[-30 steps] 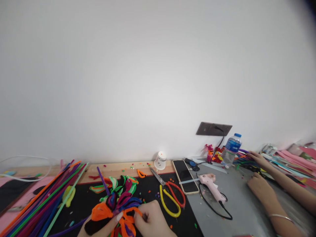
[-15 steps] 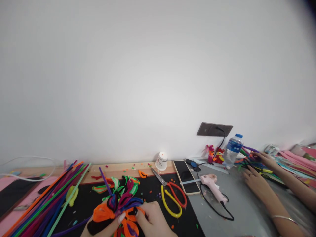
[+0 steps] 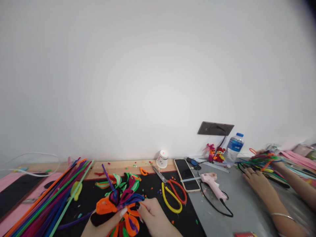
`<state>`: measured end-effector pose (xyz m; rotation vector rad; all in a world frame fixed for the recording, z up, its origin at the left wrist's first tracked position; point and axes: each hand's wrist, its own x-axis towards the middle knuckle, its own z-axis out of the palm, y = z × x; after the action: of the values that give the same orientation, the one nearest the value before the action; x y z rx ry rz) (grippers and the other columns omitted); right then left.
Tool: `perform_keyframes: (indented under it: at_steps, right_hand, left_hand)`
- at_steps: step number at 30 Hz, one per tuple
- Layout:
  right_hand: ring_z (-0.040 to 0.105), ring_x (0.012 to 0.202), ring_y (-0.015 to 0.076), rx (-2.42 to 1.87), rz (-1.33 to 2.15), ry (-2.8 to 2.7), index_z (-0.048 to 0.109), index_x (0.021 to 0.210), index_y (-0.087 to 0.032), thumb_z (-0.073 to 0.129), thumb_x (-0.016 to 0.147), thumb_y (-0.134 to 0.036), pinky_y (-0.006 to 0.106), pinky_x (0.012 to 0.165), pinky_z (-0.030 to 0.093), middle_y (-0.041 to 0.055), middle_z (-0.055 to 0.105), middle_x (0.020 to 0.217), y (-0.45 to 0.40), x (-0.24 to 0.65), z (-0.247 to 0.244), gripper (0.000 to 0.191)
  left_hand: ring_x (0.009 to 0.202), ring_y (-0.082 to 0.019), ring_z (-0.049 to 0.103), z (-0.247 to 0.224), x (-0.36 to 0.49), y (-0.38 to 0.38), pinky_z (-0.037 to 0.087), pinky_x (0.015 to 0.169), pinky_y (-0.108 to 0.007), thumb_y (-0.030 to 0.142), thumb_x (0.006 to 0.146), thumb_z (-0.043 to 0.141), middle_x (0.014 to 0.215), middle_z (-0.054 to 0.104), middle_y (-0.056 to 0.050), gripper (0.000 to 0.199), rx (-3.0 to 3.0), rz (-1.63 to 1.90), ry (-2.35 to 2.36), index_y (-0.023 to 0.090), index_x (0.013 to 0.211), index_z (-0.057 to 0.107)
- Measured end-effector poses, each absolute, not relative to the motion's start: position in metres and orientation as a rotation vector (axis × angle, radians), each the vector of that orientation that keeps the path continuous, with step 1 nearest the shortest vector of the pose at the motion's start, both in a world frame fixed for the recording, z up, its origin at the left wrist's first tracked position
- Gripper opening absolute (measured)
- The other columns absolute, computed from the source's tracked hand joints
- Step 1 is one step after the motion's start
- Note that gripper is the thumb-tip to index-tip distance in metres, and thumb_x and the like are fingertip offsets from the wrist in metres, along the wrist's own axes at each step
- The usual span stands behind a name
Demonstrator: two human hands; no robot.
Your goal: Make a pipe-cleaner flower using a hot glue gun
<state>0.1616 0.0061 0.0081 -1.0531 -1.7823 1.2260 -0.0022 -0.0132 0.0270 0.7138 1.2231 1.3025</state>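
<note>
Low in the view, my left hand (image 3: pixel 105 225) is closed on a pipe-cleaner flower (image 3: pixel 128 205) with orange, black, purple, blue and magenta loops, its thumb pressed near the centre. My right hand (image 3: pixel 156 217) pinches an orange and black petal on the flower's right side. A purple stem sticks up from the piece. Just behind it, green, white and orange pipe-cleaner loops (image 3: pixel 108 183) lie on the black mat (image 3: pixel 158 197). Scissors (image 3: pixel 171 191) with one yellow and one red handle rest right of my hands, blades pointing to the wall.
Pipe cleaners (image 3: pixel 51 197) lie bundled at left. Rightward are a white paper cup (image 3: pixel 162 159), a phone (image 3: pixel 186 174), a pink glue gun (image 3: pixel 213 187) with its cord, and a water bottle (image 3: pixel 234 149). Another person's hands (image 3: pixel 258 182) work among coloured pipe cleaners at far right.
My hands keep hold of the flower, almost unmoved. The other person's far hand has drawn a bunch of pipe cleaners rightward. A red object now shows at the bottom edge.
</note>
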Motion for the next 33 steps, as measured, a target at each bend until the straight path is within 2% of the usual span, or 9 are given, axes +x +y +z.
perform_keyframes:
  at_steps: [4,8,10,13,16,21,24,33]
  right_hand:
    - [0.044,0.064,0.0120,-0.957,1.212,-1.738,0.055,0.066,-0.017,0.040,0.090,-0.034,0.022,0.064,0.038,-0.0018,0.049,0.066,0.002,0.156,0.024,0.033]
    - [0.050,0.071,0.0137,-0.893,1.236,-1.729,0.060,0.071,-0.018,0.037,0.091,-0.029,0.025,0.076,0.041,-0.0012,0.053,0.069,0.002,0.153,0.028,0.033]
    - [0.048,0.066,0.0132,-0.964,1.141,-1.728,0.059,0.069,-0.018,0.041,0.089,-0.025,0.024,0.070,0.041,-0.0021,0.049,0.065,0.004,0.154,0.022,0.027]
    - [0.042,0.059,0.0123,-1.174,0.768,-1.650,0.057,0.071,-0.017,0.057,0.075,-0.014,0.022,0.056,0.036,-0.0037,0.041,0.064,0.006,0.158,0.014,0.005]
    - [0.046,0.068,0.0140,-1.172,0.500,-1.673,0.059,0.076,-0.017,0.060,0.070,-0.007,0.024,0.060,0.038,-0.0011,0.043,0.073,0.004,0.161,0.014,0.013]
    - [0.048,0.083,0.0173,-1.063,0.341,-1.859,0.066,0.087,-0.022,0.060,0.072,-0.003,0.028,0.071,0.041,0.0032,0.044,0.089,-0.001,0.155,0.018,0.026]
    - [0.046,0.090,0.0192,-1.081,0.317,-1.878,0.066,0.084,-0.022,0.062,0.069,0.000,0.031,0.077,0.041,0.0038,0.044,0.093,0.000,0.153,0.013,0.028]
    - [0.048,0.090,0.0171,-1.087,0.418,-1.851,0.066,0.080,-0.022,0.062,0.064,0.008,0.028,0.078,0.042,0.0023,0.046,0.092,0.002,0.150,0.009,0.034]
  left_hand:
    - [0.077,-0.028,0.071,0.018,-0.003,-0.012,0.059,0.066,-0.029,0.025,0.044,0.083,0.074,0.077,-0.004,0.033,0.666,1.349,1.216,0.019,0.072,0.069]
    - [0.069,-0.026,0.071,0.012,-0.002,-0.012,0.059,0.063,-0.029,0.024,0.043,0.084,0.070,0.077,-0.003,0.029,0.661,1.353,1.209,0.019,0.067,0.069]
    - [0.069,-0.026,0.071,0.009,-0.003,-0.010,0.059,0.064,-0.031,0.025,0.043,0.083,0.071,0.077,-0.003,0.028,0.668,1.365,1.198,0.019,0.067,0.069]
    - [0.072,-0.026,0.071,0.003,-0.006,-0.006,0.058,0.067,-0.031,0.024,0.045,0.083,0.073,0.077,-0.003,0.030,0.689,1.375,1.236,0.019,0.071,0.070]
    - [0.074,-0.027,0.071,-0.001,-0.010,-0.003,0.058,0.069,-0.033,0.025,0.047,0.082,0.074,0.077,-0.004,0.034,0.729,1.369,1.258,0.017,0.077,0.070]
    - [0.077,-0.026,0.070,-0.006,-0.009,-0.004,0.057,0.071,-0.032,0.025,0.049,0.081,0.077,0.077,-0.004,0.036,0.860,1.325,1.212,0.017,0.082,0.068]
    - [0.079,-0.025,0.069,-0.008,-0.008,-0.004,0.056,0.072,-0.031,0.026,0.052,0.080,0.079,0.076,-0.004,0.036,0.908,1.321,1.209,0.018,0.084,0.066]
    - [0.077,-0.025,0.069,-0.013,-0.002,-0.007,0.057,0.069,-0.030,0.031,0.051,0.080,0.075,0.076,-0.002,0.041,0.892,1.383,1.231,0.018,0.087,0.065]
